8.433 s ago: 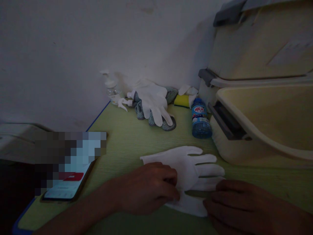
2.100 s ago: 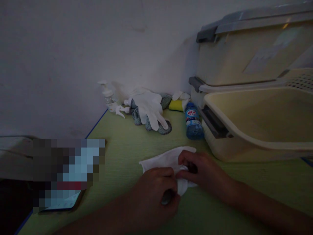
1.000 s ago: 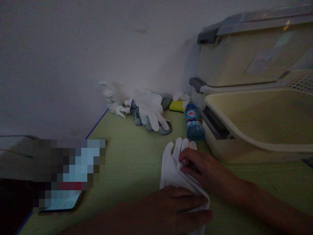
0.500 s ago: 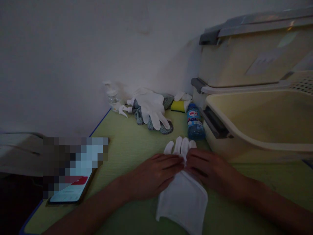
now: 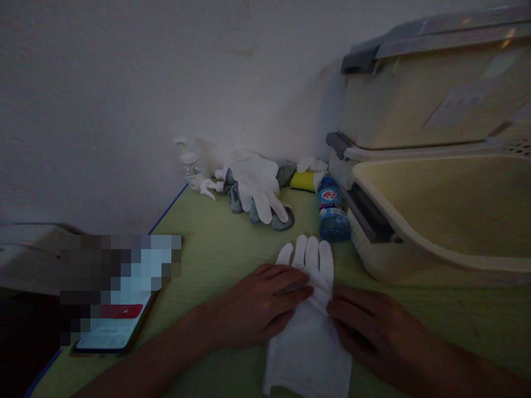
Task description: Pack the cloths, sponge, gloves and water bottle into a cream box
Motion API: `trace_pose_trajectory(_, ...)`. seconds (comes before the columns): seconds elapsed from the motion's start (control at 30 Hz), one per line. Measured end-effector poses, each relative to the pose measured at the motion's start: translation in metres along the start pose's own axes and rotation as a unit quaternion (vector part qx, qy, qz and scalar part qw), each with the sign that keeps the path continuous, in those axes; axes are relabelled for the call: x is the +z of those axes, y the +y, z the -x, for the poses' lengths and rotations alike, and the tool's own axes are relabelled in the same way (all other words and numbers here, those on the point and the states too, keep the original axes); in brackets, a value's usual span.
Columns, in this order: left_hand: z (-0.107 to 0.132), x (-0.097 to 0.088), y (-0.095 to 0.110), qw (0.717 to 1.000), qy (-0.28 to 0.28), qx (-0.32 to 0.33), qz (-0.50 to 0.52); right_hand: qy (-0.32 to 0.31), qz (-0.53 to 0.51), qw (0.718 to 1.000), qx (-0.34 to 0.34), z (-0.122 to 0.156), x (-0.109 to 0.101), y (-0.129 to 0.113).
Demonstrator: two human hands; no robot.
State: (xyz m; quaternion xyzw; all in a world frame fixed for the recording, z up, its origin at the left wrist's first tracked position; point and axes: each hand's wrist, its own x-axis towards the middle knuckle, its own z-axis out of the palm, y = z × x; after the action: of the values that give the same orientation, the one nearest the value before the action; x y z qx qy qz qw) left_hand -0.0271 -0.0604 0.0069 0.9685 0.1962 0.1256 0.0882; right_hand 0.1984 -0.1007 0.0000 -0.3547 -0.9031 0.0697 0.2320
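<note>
A white glove (image 5: 309, 354) lies flat on the green tabletop, its fingers pointing away from me and its cuff toward me. My left hand (image 5: 269, 301) rests over the glove's left side, fingers bent together on the fabric near the palm. At the right edge, my right hand (image 5: 365, 323) pinches the cloth between thumb and fingers. The spread glove fingers are in plain sight, while part of the palm's left side is hidden beneath my left hand. Just beyond the fingertips stands a blue bottle (image 5: 333, 213) with a label.
More gloves, white (image 5: 255, 182) over grey (image 5: 284, 218), are heaped by the wall near a pump bottle (image 5: 191, 166) and a yellow sponge (image 5: 302, 181). A phone (image 5: 112, 331) lies at left. Cream stacking bins (image 5: 373, 265) occupy the right side; one more stands above.
My right hand has slid down and outward from the glove's middle to its right edge. The bunched fabric is now flatter, with the fingers more uncovered. My left hand stays nearly in place.
</note>
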Motion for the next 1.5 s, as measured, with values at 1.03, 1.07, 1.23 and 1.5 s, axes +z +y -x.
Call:
trace_pose_trajectory(1.03, 0.0, -0.003, 0.004, 0.998, -0.053, -0.036, 0.007, -0.023, 0.059, 0.972, -0.228, -0.008, -0.034, -0.006)
trace_pose_trajectory(1.07, 0.0, -0.004, 0.004, 0.998, -0.055, -0.034, 0.006, -0.011, 0.066, 0.973, -0.222, -0.008, -0.033, -0.007)
trace_pose_trajectory(1.23, 0.0, -0.004, 0.003, 0.998, -0.056, -0.029, 0.002, 0.028, 0.102, 0.981, -0.165, -0.008, -0.025, -0.013)
trace_pose_trajectory(1.5, -0.001, -0.005, 0.005, 0.998, -0.056, -0.039, 0.01, 0.065, 0.141, 0.981, -0.115, 0.001, -0.016, -0.011)
